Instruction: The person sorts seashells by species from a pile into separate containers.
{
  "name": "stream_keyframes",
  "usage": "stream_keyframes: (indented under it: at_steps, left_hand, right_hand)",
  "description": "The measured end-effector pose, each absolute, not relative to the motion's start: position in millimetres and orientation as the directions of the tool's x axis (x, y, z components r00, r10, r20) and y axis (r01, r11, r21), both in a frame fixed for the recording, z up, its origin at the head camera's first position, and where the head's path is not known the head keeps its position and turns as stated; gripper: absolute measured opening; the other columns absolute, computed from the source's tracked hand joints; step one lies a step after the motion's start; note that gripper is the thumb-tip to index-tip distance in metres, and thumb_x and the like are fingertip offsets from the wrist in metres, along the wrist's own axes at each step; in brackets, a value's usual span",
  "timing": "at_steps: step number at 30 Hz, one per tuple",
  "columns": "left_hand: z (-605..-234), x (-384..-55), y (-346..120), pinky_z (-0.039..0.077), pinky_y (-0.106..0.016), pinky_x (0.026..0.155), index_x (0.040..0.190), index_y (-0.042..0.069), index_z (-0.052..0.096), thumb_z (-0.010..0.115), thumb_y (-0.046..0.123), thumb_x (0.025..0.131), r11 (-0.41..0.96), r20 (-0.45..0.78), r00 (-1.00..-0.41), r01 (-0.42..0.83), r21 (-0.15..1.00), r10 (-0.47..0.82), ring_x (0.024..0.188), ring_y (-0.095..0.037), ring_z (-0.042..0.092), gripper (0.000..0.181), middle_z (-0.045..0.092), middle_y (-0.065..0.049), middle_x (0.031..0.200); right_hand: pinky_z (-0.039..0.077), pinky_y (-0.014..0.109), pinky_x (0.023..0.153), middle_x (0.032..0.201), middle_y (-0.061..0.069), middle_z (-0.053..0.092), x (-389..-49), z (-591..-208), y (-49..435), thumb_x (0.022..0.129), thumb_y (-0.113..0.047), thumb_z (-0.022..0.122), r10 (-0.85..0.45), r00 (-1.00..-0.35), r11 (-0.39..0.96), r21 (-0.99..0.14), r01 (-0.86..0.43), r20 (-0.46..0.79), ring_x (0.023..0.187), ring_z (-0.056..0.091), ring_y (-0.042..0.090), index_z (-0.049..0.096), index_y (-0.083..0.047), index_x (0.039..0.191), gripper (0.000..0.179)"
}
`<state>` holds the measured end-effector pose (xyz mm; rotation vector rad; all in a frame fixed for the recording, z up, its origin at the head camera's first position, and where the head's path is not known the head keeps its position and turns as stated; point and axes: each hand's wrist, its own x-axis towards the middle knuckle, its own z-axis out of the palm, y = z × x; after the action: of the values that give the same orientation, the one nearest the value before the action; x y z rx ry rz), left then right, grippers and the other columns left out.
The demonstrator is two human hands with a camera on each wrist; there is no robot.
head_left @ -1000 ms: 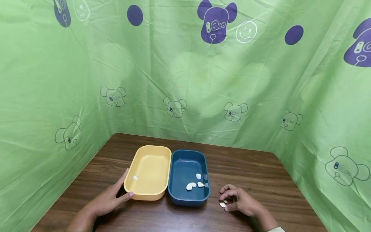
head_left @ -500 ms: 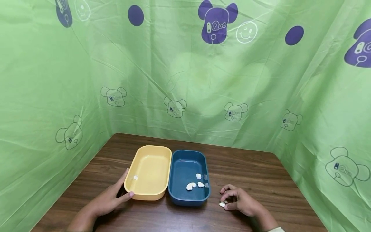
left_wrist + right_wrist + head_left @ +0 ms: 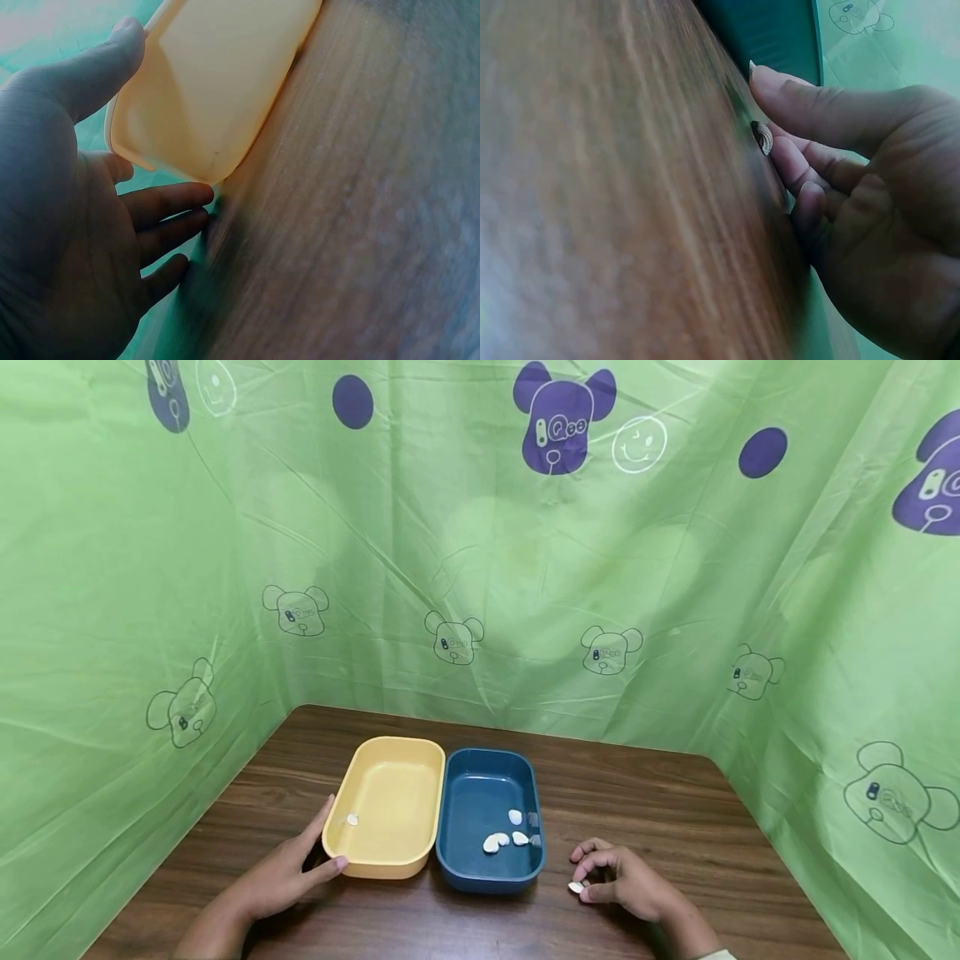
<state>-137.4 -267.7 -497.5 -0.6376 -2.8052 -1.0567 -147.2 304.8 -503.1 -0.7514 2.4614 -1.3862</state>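
My left hand (image 3: 281, 878) rests against the near-left corner of a yellow plastic bin (image 3: 393, 867), thumb at the near side and fingers along the left wall. In the left wrist view its fingers look fairly straight. One small white shell (image 3: 352, 819) lies inside that bin. Beside it stands a blue bin (image 3: 489, 883) holding several white shells (image 3: 515, 817). To the right, my right hand (image 3: 626, 883) pinches a small white shell (image 3: 576, 887) at the tabletop. A ridged, brownish shell (image 3: 763, 139) shows between thumb and fingers in the right wrist view.
The two bins stand side by side on a brown wood-grain table (image 3: 637, 793). Green printed curtain (image 3: 480, 568) hangs behind the table and along both sides. Pieces of clear tape (image 3: 534, 840) appear on the blue bin's right wall.
The shell at my right fingertips has tilted and shifted slightly; the small tan piece beside it has gone from sight in the head view. My left hand and both bins hold still.
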Motion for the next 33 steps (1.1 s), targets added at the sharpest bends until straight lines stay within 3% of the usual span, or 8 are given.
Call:
stream_keyframes:
  at_steps: [14, 22, 24, 29, 33]
  left_hand:
    - [-500, -138, -269, 0.052, -0.053, 0.113, 0.178, 0.017, 0.005, 0.073, 0.039, 0.105, 0.67, 0.217, -0.909, 0.411, 0.619, 0.357, 0.147, -0.048, 0.053, 0.102, 0.036, -0.027, 0.174]
    - [-499, -138, -268, 0.051, -0.055, 0.113, 0.178, 0.016, 0.006, 0.072, 0.039, 0.105, 0.668, 0.219, -0.908, 0.412, 0.62, 0.358, 0.147, -0.049, 0.052, 0.101, 0.035, -0.027, 0.174]
    - [-498, -137, -268, 0.051, -0.056, 0.113, 0.178, 0.016, 0.006, 0.072, 0.039, 0.105, 0.668, 0.218, -0.907, 0.413, 0.618, 0.36, 0.147, -0.049, 0.053, 0.101, 0.035, -0.028, 0.174]
    - [-498, -138, -267, 0.051, -0.056, 0.113, 0.178, 0.013, 0.006, 0.073, 0.038, 0.105, 0.665, 0.227, -0.904, 0.422, 0.616, 0.363, 0.147, -0.05, 0.053, 0.101, 0.036, -0.029, 0.173]
    - [-498, -138, -268, 0.051, -0.059, 0.113, 0.178, 0.013, 0.006, 0.073, 0.038, 0.105, 0.667, 0.236, -0.901, 0.429, 0.609, 0.363, 0.146, -0.051, 0.053, 0.101, 0.037, -0.03, 0.173]
  right_hand:
    - [0.047, 0.02, 0.104, 0.132, 0.031, 0.066, -147, -502, 302, 0.094, -0.006, 0.082, -0.503, -0.861, 0.343, -0.897, -0.278, 0.074, 0.122, 0.064, 0.009, 0.079, -0.004, 0.106, 0.012]
    - [0.047, 0.019, 0.107, 0.139, 0.031, 0.064, -144, -492, 298, 0.094, -0.01, 0.083, -0.456, -0.889, 0.371, -0.896, -0.243, 0.053, 0.128, 0.062, 0.006, 0.077, -0.005, 0.106, 0.014]
    - [0.048, 0.021, 0.105, 0.141, 0.032, 0.063, -142, -489, 297, 0.095, -0.01, 0.082, -0.451, -0.891, 0.376, -0.896, -0.237, 0.046, 0.128, 0.062, 0.006, 0.077, -0.004, 0.106, 0.014]
    - [0.065, 0.033, 0.091, 0.144, 0.035, 0.055, -141, -478, 294, 0.094, -0.004, 0.081, -0.422, -0.906, 0.327, -0.926, -0.188, 0.034, 0.121, 0.066, 0.009, 0.074, 0.005, 0.108, 0.018]
    - [0.062, 0.032, 0.09, 0.145, 0.034, 0.055, -141, -469, 294, 0.095, -0.005, 0.082, -0.374, -0.926, 0.358, -0.914, -0.193, 0.05, 0.12, 0.063, 0.004, 0.075, 0.003, 0.108, 0.017]
